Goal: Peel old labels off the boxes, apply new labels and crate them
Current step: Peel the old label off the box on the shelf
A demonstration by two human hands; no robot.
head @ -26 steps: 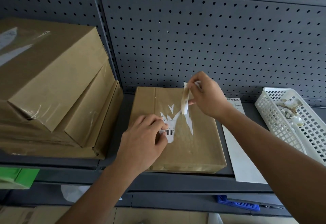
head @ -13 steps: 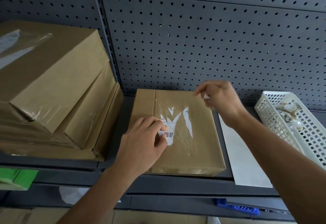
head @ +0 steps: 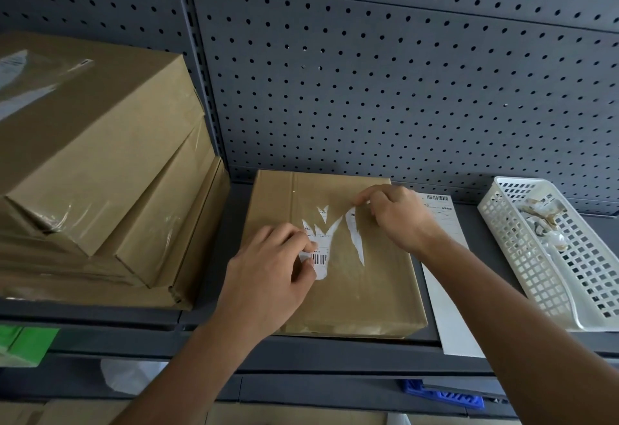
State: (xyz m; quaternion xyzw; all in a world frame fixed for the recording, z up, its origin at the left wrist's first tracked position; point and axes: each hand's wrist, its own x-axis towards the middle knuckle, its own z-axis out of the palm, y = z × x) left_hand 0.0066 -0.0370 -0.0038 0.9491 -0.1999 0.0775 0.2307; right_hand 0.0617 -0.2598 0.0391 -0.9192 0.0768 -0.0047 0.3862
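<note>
Box [head: 368,294], flat brown cardboard w/ glossy clear tape over its top, lies on the grey shelf [head: 222,250] in front of the pegboard [head: 368,72]. It sits btwn a stack of boxes [head: 100,173] on the left and a white sheet [head: 449,307], barcode printed at its far end, just beside its right edge. Old label [head: 322,265] on the lid is torn to ragged white remnants: a chunk w/ a barcode at left, jagged points above it, a small separate sliver higher up, and a long thin strip at right tapering to a point toward the near edge. Bare cardboard shows btwn the pieces. L hand [head: 268,277] rests on the box's left half, fingers curled, thumb and forefinger nipping the label's left edge by the barcode. R hand [head: 395,217] is over the far right part of the lid, fingers bent, tips pinching the top end of the thin strip. White basket [head: 522,277] stands well to the right on the same shelf, w/ crumpled scraps [head: 542,213] inside.
</note>
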